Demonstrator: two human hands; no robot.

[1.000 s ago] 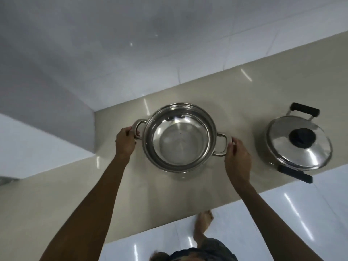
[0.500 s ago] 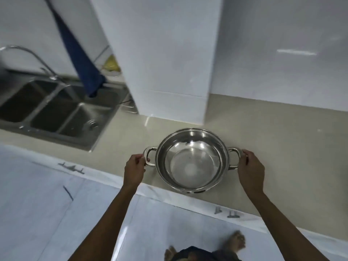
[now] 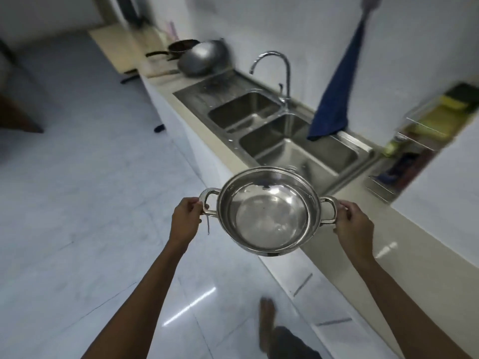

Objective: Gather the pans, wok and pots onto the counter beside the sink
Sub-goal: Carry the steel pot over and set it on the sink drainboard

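Observation:
A lidless steel pot (image 3: 269, 218) hangs in the air over the counter's front edge, just before the double sink (image 3: 282, 141). My left hand (image 3: 185, 218) grips its left loop handle and my right hand (image 3: 353, 224) grips its right one. The pot is empty inside. On the counter (image 3: 158, 66) beyond the sink, a grey wok (image 3: 203, 58) rests tilted against the wall. A dark frying pan (image 3: 181, 46) with a long handle sits just behind it.
A curved tap (image 3: 280, 73) rises behind the sink and a blue cloth (image 3: 334, 99) hangs down to its rim. A wire rack (image 3: 404, 161) with sponges stands in a wall niche at right. White tiled floor (image 3: 90, 203) lies to the left, with my bare foot (image 3: 267, 322) on it.
The pot has been lifted off the counter and carried left toward the sink, both hands still on its handles. My view has swung left; the wok and frying pan now show.

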